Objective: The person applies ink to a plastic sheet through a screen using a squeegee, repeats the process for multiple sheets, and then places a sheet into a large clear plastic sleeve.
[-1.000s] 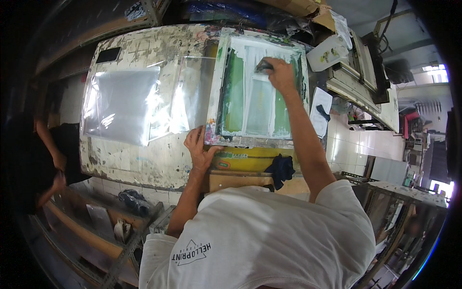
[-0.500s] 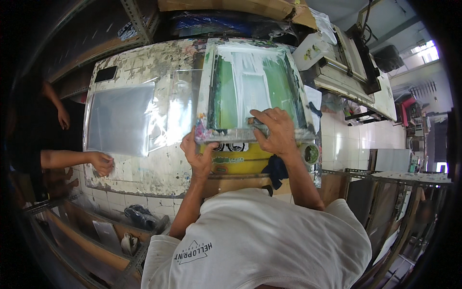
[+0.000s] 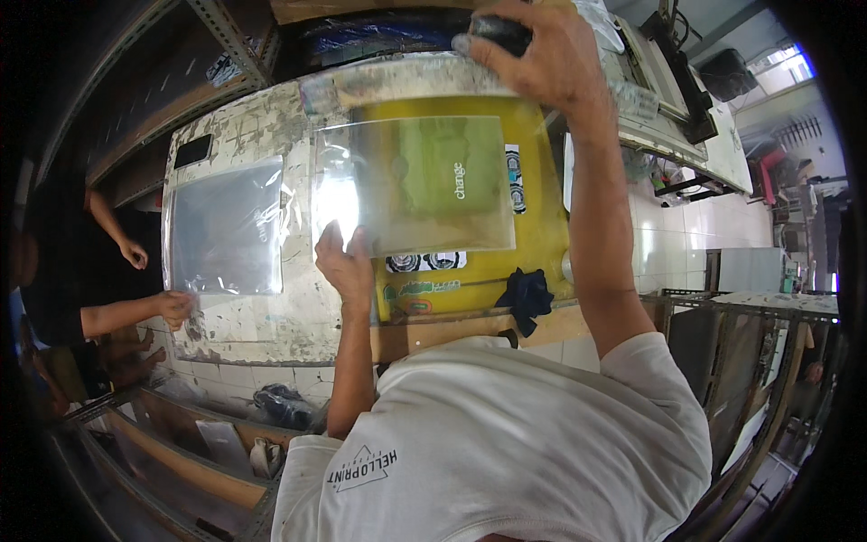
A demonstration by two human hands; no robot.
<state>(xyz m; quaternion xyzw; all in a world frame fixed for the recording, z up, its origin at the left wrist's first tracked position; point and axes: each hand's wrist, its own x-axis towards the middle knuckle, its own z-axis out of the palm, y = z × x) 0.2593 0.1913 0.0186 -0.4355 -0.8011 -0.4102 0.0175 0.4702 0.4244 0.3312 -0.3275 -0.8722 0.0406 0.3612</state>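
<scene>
My right hand [image 3: 546,59] is raised at the top of the view, closed around a dark squeegee handle [image 3: 495,29] by the lifted, paint-stained screen frame [image 3: 406,83]. Below it a clear plastic sheet [image 3: 411,185] with a green printed patch lies on the yellow print board [image 3: 542,244]. My left hand [image 3: 345,264] rests with spread fingers on that sheet's lower left corner.
On the worn white table [image 3: 262,330], another person's hand [image 3: 176,307] at the left touches a second clear sheet [image 3: 226,226]. A dark blue rag [image 3: 526,294] lies at the board's front edge. Metal shelving stands on both sides, and machines fill the back right.
My right hand pulled the squeegee toward me, then rose with the screen frame, uncovering the printed sheet. My left hand left the frame's corner for the sheet. The other person's hand reached the left sheet.
</scene>
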